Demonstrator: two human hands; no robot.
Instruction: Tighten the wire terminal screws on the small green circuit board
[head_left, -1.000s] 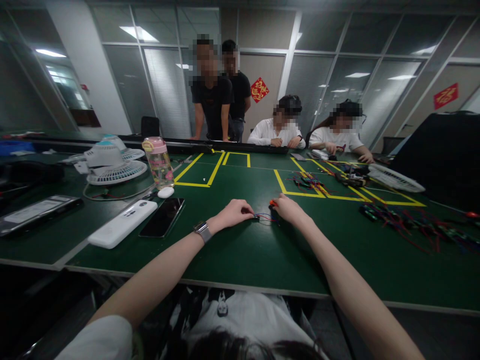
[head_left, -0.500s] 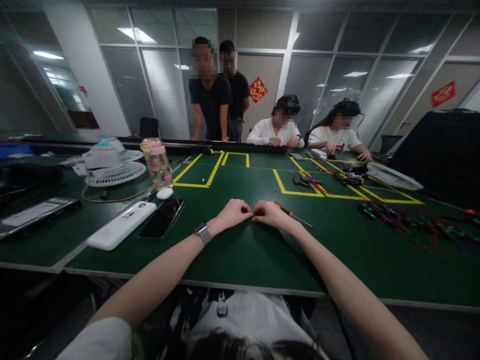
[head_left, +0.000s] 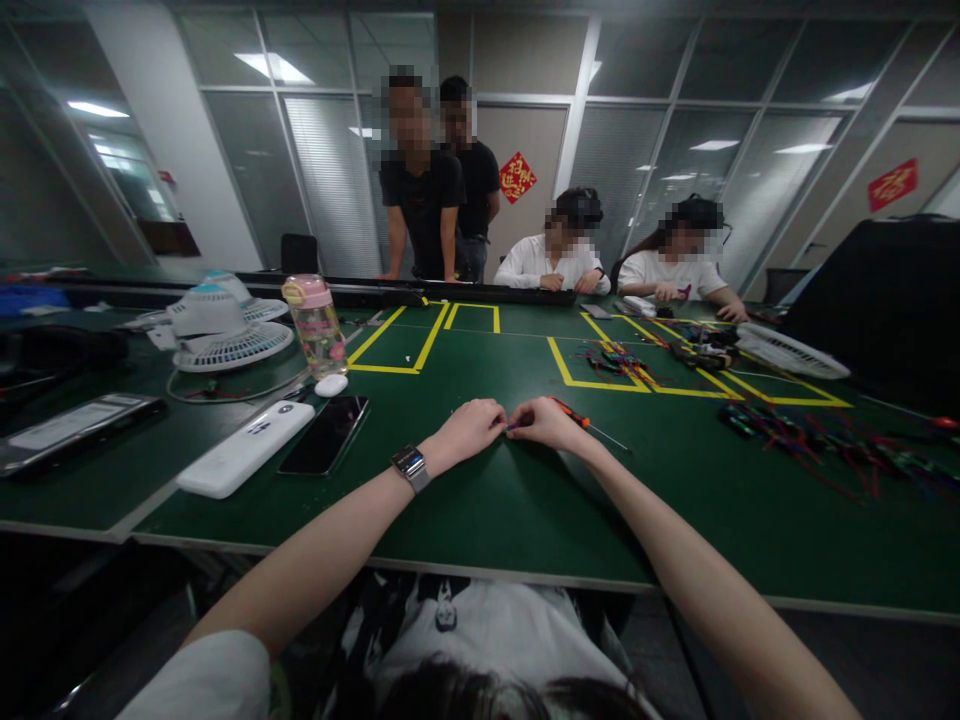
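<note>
My left hand (head_left: 472, 428) and my right hand (head_left: 547, 424) meet above the green table (head_left: 480, 520), fingertips almost touching. Both are closed in a pinch. A tiny dark piece with a purplish tint (head_left: 513, 426) shows at the fingertips of my right hand; it is too small to name. Whatever the left fingers pinch is hidden. A watch (head_left: 409, 465) is on my left wrist. Just behind my right hand lies a screwdriver (head_left: 577, 415) with an orange and black handle, its thin shaft pointing right.
Left of my hands lie a dark phone (head_left: 324, 436), a white flat device (head_left: 246, 449), a pink-lidded bottle (head_left: 315, 325) and white fans (head_left: 232, 345). Wired circuit boards (head_left: 619, 358) and a wire heap (head_left: 810, 435) lie to the right. Several people are across the table.
My left wrist has rolled, so the watch face now shows lit. The fingers have shifted slightly and the small piece shows more colour. The screwdriver stays in place.
</note>
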